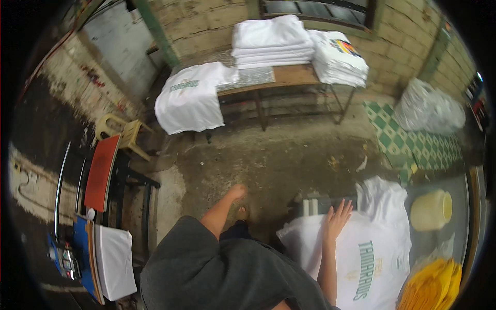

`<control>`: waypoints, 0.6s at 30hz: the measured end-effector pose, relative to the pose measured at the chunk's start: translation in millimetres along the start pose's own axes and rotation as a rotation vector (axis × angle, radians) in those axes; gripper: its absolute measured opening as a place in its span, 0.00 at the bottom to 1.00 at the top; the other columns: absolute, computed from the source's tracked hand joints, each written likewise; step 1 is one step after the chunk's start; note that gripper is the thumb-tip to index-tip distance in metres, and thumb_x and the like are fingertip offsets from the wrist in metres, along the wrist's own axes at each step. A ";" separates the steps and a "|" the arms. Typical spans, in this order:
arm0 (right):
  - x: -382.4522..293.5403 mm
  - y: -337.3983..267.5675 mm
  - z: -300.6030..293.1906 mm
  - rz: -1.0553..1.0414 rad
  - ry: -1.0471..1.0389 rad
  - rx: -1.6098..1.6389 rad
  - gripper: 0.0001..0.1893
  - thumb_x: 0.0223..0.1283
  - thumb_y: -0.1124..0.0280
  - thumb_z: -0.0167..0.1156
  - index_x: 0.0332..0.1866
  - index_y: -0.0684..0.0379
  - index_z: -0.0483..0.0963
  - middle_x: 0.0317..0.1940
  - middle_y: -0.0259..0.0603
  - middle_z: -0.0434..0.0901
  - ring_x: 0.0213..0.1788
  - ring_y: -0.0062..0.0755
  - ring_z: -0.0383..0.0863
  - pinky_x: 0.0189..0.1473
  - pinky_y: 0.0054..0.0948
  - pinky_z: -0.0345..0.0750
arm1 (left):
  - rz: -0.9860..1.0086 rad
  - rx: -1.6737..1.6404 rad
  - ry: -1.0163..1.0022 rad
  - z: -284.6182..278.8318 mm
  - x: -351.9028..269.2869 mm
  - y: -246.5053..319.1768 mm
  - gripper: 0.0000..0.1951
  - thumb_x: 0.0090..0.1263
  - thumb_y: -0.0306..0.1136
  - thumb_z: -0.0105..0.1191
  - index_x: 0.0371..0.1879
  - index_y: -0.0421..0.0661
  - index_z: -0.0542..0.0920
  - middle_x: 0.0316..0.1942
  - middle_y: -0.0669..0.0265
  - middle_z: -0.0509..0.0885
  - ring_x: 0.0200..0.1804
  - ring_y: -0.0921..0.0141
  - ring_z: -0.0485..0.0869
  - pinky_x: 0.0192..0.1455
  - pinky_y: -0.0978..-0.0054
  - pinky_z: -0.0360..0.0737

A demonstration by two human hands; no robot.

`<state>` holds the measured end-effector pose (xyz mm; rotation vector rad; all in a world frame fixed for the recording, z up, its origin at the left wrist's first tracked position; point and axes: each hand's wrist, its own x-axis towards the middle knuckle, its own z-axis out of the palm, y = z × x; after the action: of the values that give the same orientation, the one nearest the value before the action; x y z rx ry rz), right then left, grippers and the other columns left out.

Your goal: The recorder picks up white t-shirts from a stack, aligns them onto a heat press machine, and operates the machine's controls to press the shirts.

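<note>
My right hand (339, 223) lies flat with spread fingers on a white T-shirt (341, 263) at the lower right. The shirt bears green and pale yellow lettering. Its upper edge is bunched beside a dark board with light stripes (310, 207). My left hand (238, 191) hangs over the floor in front of me, near my foot. Its fingers look curled, but blur hides whether they are closed; nothing shows in it.
Folded white shirts (271, 46) and a draped printed one (190, 97) lie on a wooden table (290, 75). A heat press (68, 259), red platen (102, 174) and plastic chair (131, 133) stand left. Right are a plastic jar (432, 211), yellow cloth (432, 286) and clear bag (430, 108).
</note>
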<state>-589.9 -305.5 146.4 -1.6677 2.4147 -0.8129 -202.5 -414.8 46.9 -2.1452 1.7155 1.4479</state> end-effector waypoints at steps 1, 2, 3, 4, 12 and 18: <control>5.9 -18.0 7.4 -0.070 0.008 0.007 0.28 0.61 0.64 0.48 0.66 0.60 0.54 0.68 0.50 0.48 0.69 0.51 0.46 0.67 0.48 0.46 | -0.084 -0.203 0.082 -7.0 -10.7 -36.9 0.10 0.65 0.33 0.43 0.26 0.40 0.72 0.14 0.64 0.70 0.13 0.72 0.66 0.15 0.69 0.61; 8.4 -37.2 14.0 -0.106 0.011 0.072 0.28 0.60 0.67 0.50 0.65 0.60 0.55 0.68 0.50 0.48 0.69 0.51 0.47 0.67 0.48 0.46 | -0.225 -0.117 0.116 -15.0 -20.1 -70.6 0.10 0.65 0.33 0.43 0.26 0.40 0.73 0.15 0.63 0.72 0.14 0.72 0.68 0.16 0.71 0.64; 10.3 -58.8 21.0 -0.137 0.019 0.132 0.27 0.58 0.71 0.51 0.64 0.60 0.56 0.67 0.50 0.49 0.69 0.51 0.47 0.67 0.48 0.46 | -0.252 -0.139 0.128 -24.0 -26.1 -100.4 0.10 0.65 0.33 0.43 0.26 0.40 0.73 0.15 0.63 0.72 0.14 0.72 0.68 0.16 0.71 0.64; 13.3 -81.9 28.9 -0.174 0.052 0.173 0.27 0.54 0.76 0.53 0.62 0.58 0.58 0.67 0.49 0.51 0.68 0.51 0.48 0.66 0.47 0.47 | -0.328 -0.138 0.080 -30.1 -34.5 -130.9 0.11 0.65 0.36 0.44 0.28 0.41 0.75 0.18 0.63 0.74 0.17 0.72 0.70 0.19 0.71 0.67; 43.9 -288.6 117.6 -0.376 -0.036 0.302 0.22 0.53 0.80 0.50 0.57 0.60 0.64 0.60 0.51 0.62 0.59 0.53 0.64 0.58 0.42 0.64 | -0.507 -0.196 -0.188 -74.6 -41.6 -301.1 0.11 0.62 0.35 0.45 0.33 0.44 0.80 0.22 0.65 0.78 0.20 0.73 0.72 0.22 0.73 0.70; 62.5 -422.5 191.5 -0.534 -0.233 0.463 0.19 0.53 0.80 0.50 0.53 0.61 0.67 0.56 0.51 0.66 0.56 0.53 0.68 0.55 0.39 0.68 | -0.236 -0.659 0.084 -160.0 -13.5 -355.2 0.08 0.60 0.34 0.49 0.33 0.45 0.80 0.27 0.67 0.80 0.25 0.75 0.76 0.28 0.75 0.73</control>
<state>-188.9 -541.6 197.3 -2.0688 1.4883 -1.0623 175.0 -352.9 -27.8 -2.6148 1.0247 2.0758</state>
